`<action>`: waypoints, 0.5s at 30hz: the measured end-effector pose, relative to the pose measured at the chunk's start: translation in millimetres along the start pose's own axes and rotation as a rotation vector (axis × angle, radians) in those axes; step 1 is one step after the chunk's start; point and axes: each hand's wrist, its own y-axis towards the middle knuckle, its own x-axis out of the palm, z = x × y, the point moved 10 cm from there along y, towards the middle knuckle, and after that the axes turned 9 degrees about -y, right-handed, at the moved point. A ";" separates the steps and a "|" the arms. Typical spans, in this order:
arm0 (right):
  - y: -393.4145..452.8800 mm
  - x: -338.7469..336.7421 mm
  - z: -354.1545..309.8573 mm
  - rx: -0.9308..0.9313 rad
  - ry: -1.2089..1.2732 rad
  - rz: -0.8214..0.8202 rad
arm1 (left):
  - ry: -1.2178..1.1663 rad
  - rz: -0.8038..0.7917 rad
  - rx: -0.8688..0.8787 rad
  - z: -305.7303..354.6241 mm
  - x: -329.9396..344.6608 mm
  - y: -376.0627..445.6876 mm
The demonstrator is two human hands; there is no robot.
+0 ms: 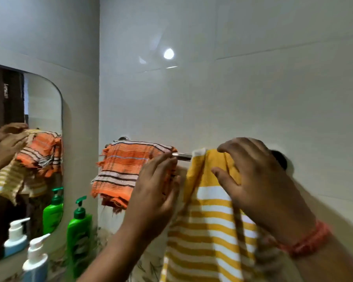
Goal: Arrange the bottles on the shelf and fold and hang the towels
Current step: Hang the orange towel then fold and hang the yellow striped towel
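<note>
Draping over the rail, the yellow towel looks soft, light, liable to slide; I'd grip its top fold. My right hand hovers spread there, left hand flat beside the orange towel.

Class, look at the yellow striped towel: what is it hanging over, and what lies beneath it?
The yellow striped towel drapes over a metal towel bar; only a short bare stretch shows beside the orange striped towel. The bar beneath the towel is covered.
</note>
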 end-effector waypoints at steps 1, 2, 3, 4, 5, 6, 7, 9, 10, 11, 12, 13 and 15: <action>-17.3 -13.7 14.2 0.084 0.035 0.111 | -0.043 0.000 -0.007 13.4 8.8 -8.9; -36.3 -24.2 29.5 0.172 0.064 0.199 | -0.106 -0.003 -0.047 22.6 20.5 -15.9; -54.3 -29.0 41.9 0.257 0.098 0.260 | -0.196 -0.006 -0.125 23.9 33.0 -20.8; -71.3 -27.3 52.0 0.330 0.151 0.294 | -0.302 -0.010 -0.227 24.2 47.2 -24.6; -85.1 -20.3 58.6 0.389 0.219 0.302 | -0.388 -0.008 -0.325 22.0 61.4 -28.2; -93.2 -7.9 61.2 0.436 0.296 0.288 | -0.431 0.008 -0.386 21.0 71.7 -29.4; -98.8 5.8 64.0 0.476 0.372 0.250 | -0.435 0.039 -0.427 23.5 80.8 -30.2; -102.2 40.3 67.0 0.524 0.519 0.145 | -0.436 0.102 -0.492 31.1 94.7 -29.1; -101.0 55.7 65.6 0.527 0.606 0.095 | -0.443 0.131 -0.528 34.4 100.0 -29.8; -98.0 68.0 60.3 0.503 0.678 0.057 | -0.437 0.155 -0.554 36.3 102.4 -30.0; -95.8 74.6 56.4 0.457 0.725 0.050 | -0.415 0.181 -0.577 39.4 104.2 -31.2; -94.2 77.0 54.4 0.410 0.729 0.072 | -0.380 0.202 -0.599 42.5 104.9 -32.8; -95.6 74.0 54.4 0.367 0.690 0.144 | -0.321 0.245 -0.620 51.7 103.4 -38.1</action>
